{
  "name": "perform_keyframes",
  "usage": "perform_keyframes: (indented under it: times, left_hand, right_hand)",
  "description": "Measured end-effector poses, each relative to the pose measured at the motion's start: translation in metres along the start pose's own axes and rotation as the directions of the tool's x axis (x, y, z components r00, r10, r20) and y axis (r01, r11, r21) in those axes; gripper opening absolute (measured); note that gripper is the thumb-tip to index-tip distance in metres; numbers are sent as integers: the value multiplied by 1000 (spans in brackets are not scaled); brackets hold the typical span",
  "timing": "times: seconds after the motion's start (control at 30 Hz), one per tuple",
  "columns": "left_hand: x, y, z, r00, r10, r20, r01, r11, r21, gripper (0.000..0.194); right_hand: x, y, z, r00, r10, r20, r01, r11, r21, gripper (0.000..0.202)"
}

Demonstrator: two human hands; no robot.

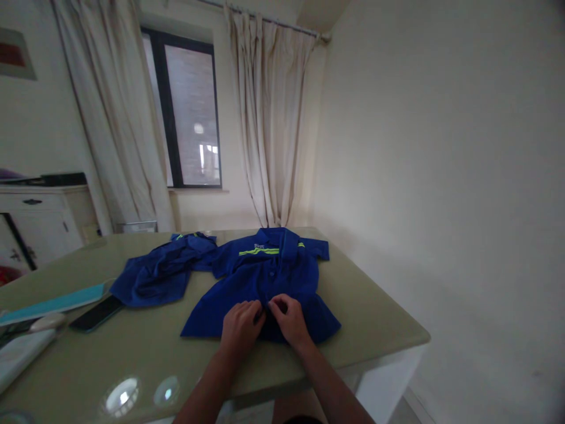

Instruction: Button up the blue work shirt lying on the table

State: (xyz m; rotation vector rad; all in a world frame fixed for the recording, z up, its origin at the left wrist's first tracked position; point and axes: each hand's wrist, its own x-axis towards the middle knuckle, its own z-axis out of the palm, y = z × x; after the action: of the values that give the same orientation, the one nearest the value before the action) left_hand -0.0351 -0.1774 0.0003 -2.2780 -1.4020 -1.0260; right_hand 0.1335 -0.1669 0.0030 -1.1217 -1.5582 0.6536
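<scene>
A blue short-sleeved shirt [247, 282] with bright yellow-green chest stripes lies spread on the table, its collar pointing away from me. My left hand [242, 321] and my right hand [288, 315] meet at its front opening, low on the shirt. Both sets of fingers are closed, pinching the two front edges of the cloth. A button shows higher up on the front; whatever lies right between my fingertips is too small to make out. Left of this shirt, a second blue garment [159, 274] lies crumpled, touching the sleeve.
The pale green table [371, 318] has its right edge near a bare wall. On the left lie a black phone [97, 313], a light-blue face mask [57, 303] and a white object [24, 353]. Behind stand a white cabinet [44, 206] and a curtained window [194, 112].
</scene>
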Motion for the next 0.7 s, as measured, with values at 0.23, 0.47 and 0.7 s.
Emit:
perform_keyframes:
  times: [0.23, 0.47, 0.7]
  left_hand:
    - [-2, 0, 2, 996, -21, -86, 28, 996, 85, 28]
    - [2, 1, 1, 992, 91, -87, -90, 996, 18, 22]
    - [3, -1, -2, 995, 80, -59, -79, 997, 28, 19]
  right_hand:
    - [-1, -3, -1, 1000, 10, 2, -10, 1000, 14, 23]
    - [-1, -4, -1, 1000, 4, 0, -4, 1000, 26, 23]
    - [0, -2, -1, 1000, 25, -3, -25, 999, 19, 24]
